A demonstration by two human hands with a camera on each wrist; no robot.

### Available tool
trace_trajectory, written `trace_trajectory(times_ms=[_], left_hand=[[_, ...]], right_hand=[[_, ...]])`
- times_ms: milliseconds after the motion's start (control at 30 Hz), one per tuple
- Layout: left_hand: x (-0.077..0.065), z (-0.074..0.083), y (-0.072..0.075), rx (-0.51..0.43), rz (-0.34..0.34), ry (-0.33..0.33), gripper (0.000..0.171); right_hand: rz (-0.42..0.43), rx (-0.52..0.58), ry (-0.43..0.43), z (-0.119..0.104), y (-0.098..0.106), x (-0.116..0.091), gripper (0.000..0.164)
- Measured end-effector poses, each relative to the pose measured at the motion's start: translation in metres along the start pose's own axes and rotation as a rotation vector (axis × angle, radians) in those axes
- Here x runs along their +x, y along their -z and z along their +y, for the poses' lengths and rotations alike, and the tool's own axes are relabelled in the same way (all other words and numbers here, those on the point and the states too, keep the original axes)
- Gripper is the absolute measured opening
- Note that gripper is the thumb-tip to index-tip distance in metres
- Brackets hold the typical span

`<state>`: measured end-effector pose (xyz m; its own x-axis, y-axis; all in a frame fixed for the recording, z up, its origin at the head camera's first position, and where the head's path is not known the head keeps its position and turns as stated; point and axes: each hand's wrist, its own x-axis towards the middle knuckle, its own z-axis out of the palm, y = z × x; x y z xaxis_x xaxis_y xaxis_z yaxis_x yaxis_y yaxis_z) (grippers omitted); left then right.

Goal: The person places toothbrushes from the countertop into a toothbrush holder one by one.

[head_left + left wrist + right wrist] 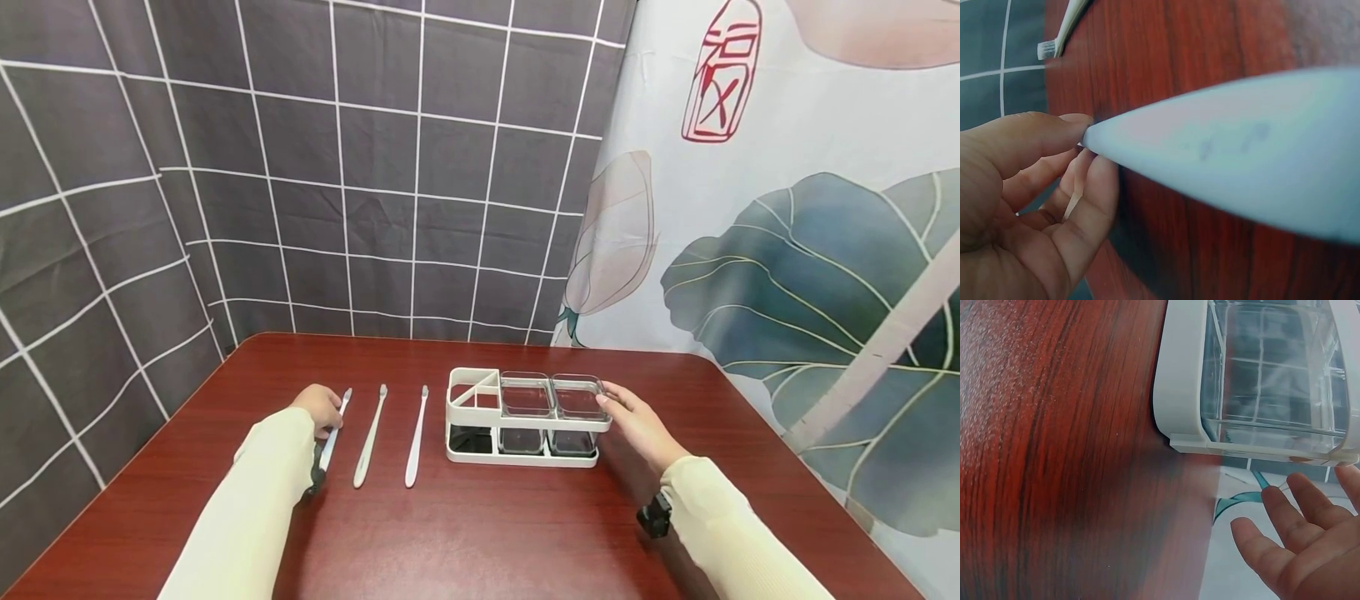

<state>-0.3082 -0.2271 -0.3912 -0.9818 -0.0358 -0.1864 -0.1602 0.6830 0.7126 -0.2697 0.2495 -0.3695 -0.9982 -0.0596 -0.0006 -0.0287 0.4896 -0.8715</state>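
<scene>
My left hand point(321, 406) pinches a pale toothbrush point(328, 448) between thumb and fingers at the left of the table. In the left wrist view its handle point(1229, 150) looms large and blurred. At the other side, my right hand point(641, 429) is at the right end of a white two-tier toothbrush holder point(472, 413). A fingertip touches or nearly touches the rack there, while the other fingers point(1297, 525) extend loosely. Clear square cups point(577, 398) sit in both tiers; the upper left section has a slanted divider.
Two more pale toothbrushes, a middle one point(369, 442) and a right one point(415, 442), lie side by side between the left hand and the holder. The reddish wooden table point(480, 533) backs onto a grey checked cloth point(375, 208) and a floral cloth point(810, 275).
</scene>
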Motion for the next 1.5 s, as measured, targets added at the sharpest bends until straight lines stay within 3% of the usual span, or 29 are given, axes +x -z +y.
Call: trace_trajectory(times_ms=[467, 767, 1133, 1500], left_hand=[[0.003, -0.006, -0.001, -0.045, 0.015, -0.034, 0.038], [0.003, -0.006, 0.005, -0.204, -0.016, -0.028, 0.052], [-0.001, 0.014, 0.016, -0.292, 0.029, -0.055, 0.051], [-0.010, 0.037, 0.031, -0.371, 0.091, -0.093, 0.052]], right_hand=[[-0.003, 0.005, 0.011, 0.001, 0.000, 0.000, 0.060], [-0.013, 0.014, 0.001, -0.001, -0.001, -0.001, 0.061], [-0.022, 0.058, -0.007, 0.001, -0.003, -0.003, 0.063], [-0.064, 0.053, 0.012, 0.010, -0.002, -0.002, 0.077]])
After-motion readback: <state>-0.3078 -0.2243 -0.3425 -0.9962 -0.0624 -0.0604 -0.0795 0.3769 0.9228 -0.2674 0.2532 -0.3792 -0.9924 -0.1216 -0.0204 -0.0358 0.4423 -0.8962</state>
